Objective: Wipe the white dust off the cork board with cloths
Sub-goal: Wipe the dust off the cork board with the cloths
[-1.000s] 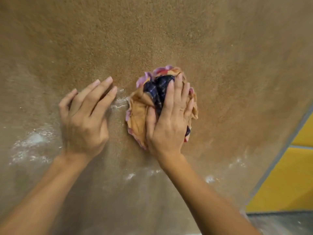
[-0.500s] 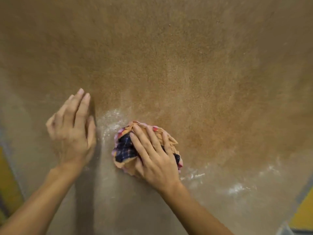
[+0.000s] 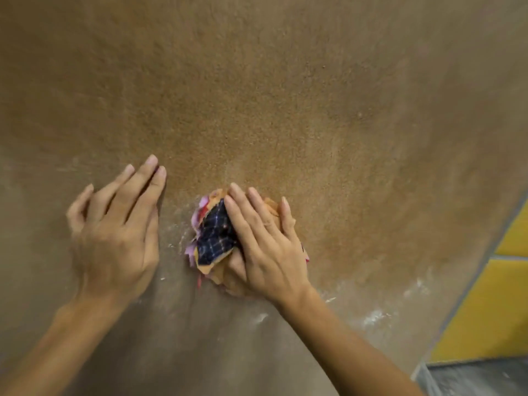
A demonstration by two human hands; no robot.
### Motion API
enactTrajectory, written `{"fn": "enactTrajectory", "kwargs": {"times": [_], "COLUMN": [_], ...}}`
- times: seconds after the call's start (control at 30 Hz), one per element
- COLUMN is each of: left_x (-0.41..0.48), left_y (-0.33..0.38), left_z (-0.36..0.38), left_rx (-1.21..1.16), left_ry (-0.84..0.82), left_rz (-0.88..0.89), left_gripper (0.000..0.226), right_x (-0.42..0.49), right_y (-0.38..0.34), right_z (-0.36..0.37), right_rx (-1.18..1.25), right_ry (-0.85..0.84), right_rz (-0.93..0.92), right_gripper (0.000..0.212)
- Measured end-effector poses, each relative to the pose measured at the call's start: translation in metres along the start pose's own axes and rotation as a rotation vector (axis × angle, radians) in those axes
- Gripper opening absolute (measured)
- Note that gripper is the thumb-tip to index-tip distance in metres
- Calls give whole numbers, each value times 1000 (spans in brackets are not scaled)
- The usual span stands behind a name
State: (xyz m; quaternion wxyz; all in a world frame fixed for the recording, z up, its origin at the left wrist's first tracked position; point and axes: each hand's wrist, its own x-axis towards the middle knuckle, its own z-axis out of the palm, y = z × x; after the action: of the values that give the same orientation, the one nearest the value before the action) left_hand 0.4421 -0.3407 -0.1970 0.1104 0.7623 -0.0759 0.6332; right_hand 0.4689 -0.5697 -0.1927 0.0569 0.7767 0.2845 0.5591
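Observation:
A large brown cork board (image 3: 285, 95) fills nearly the whole view. My right hand (image 3: 265, 247) presses a crumpled cloth (image 3: 213, 238), orange and pink with a dark blue checked patch, flat against the board near the middle. Its fingers lie straight over the cloth, and the thumb is tucked at the cloth's lower edge. My left hand (image 3: 117, 232) rests flat on the bare board just left of the cloth, fingers straight. White dust (image 3: 374, 315) streaks the board's lower right, and thinner dust (image 3: 175, 238) lies between my hands.
The board's grey right edge (image 3: 483, 275) runs diagonally down at the right. Beyond it is a yellow tiled wall (image 3: 485, 307), and a grey surface (image 3: 480, 378) shows at the bottom right corner.
My right hand has slid the cloth down the board and then a little up and right. My left hand has stayed flat beside it. The camera view has swung left and back right.

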Motion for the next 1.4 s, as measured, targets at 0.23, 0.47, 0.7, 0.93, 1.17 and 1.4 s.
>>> {"fn": "enactTrajectory", "kwargs": {"times": [0.23,0.47,0.7,0.93,1.17,1.4], "left_x": [6,17,25,16,8,2], "left_y": [4,-9,-5,-38,-62,-68], "left_z": [-3,-21,-22,-44,-38,-32], "left_rx": [11,25,-1,90,81,14], "left_ry": [89,28,55,50,56,84], "left_rz": [7,101,50,29,16,50], "left_gripper": [34,33,28,32,36,39], "right_x": [43,46,22,65,6,89], "right_y": [-46,-16,-61,-38,-68,-83], "right_z": [1,2,14,5,14,1], "right_rx": [192,131,189,142,134,179], "right_ry": [151,184,128,240,4,223], "right_rz": [215,153,90,384,-53,380], "right_gripper": [53,52,54,66,69,54]}}
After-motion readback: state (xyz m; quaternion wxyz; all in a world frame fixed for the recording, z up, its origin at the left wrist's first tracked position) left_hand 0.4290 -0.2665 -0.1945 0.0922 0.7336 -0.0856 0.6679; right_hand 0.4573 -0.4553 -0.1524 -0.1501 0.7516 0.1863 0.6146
